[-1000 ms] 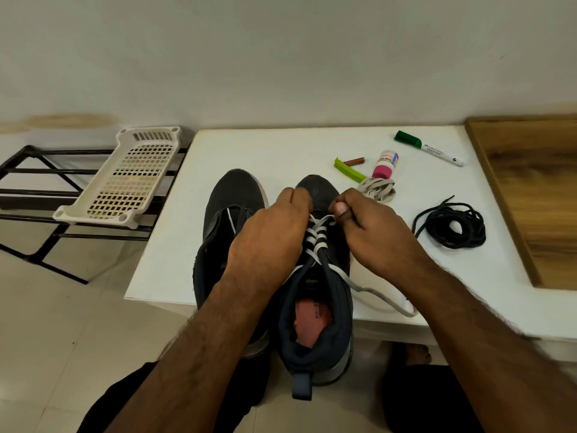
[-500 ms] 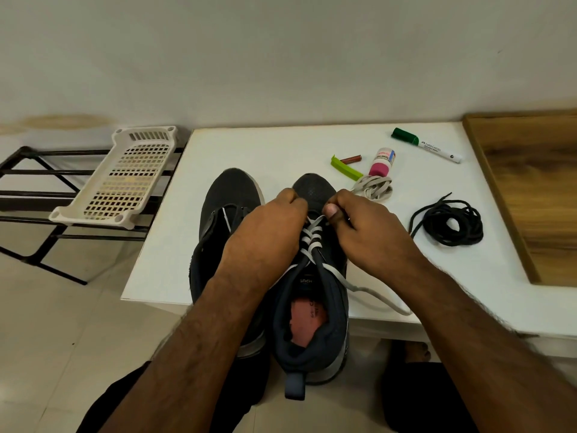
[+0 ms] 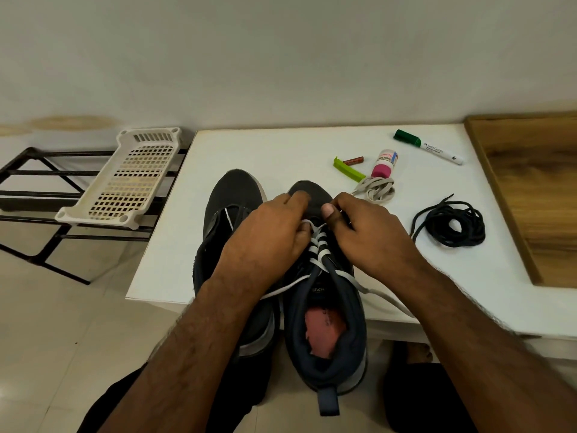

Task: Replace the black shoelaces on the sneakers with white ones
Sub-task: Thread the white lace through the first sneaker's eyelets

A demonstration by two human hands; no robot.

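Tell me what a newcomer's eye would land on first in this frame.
First, the two hands, left hand and right hand, working the white lace near the toe end of the right-hand sneaker, which sits at the near edge of the white table beside the other sneaker. Next, the heap of black laces to the right, and a bundled white lace just beyond the hands.

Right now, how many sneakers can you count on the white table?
2: left sneaker beside right sneaker, both overhanging the table's near edge; hands partly cover them.
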